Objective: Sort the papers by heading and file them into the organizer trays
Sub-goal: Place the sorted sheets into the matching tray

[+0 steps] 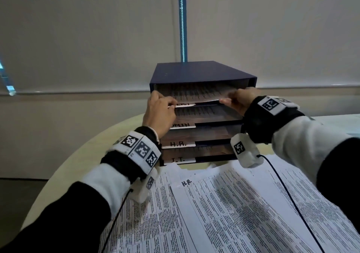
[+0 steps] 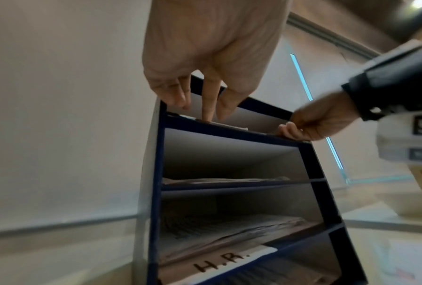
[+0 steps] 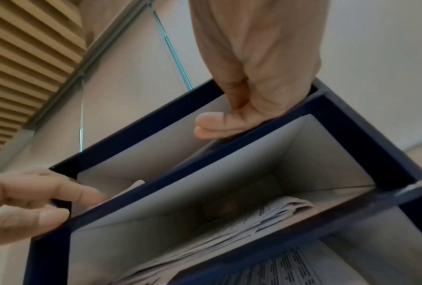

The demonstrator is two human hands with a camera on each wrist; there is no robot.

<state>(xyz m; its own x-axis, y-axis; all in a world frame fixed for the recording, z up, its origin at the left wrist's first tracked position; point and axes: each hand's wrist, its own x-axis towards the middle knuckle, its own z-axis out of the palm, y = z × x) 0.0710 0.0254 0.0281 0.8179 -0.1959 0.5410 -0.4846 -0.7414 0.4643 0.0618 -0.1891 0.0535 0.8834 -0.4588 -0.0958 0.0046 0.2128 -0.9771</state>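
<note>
Sheet: one printed sheet (image 1: 196,95) lies part-way in the top tray of the organizer (image 1: 202,71), its front edge sticking out past the tray lip; I hold it at both front corners.
Left hand: my left hand (image 1: 160,112) has its fingers curled at the sheet's left corner; in the left wrist view the fingertips (image 2: 208,108) press down on paper at the top tray's front edge.
Right hand: my right hand (image 1: 238,100) pinches the sheet's right corner, thumb (image 3: 212,123) laid flat along the tray lip.
Trays: four, stacked, dark blue, standing at the far edge of the table (image 1: 109,136). Each lower tray I can see into holds paper.
Labels: four white strips (image 1: 178,142) on the tray fronts. The lower two read "H.R." and "J.T."; the second shows "MIN", its start hidden by my left hand; the top one is covered by my fingers and the sheet, unreadable.
Loose papers: a spread of overlapping printed sheets (image 1: 224,210) in front of the organizer; too overlapped to count. One carries a handwritten "H.R" heading; the print itself is too small to read.
Wrists: a marker band and a cabled camera on each.
Behind: a plain wall with a blue vertical strip (image 1: 182,21).
</note>
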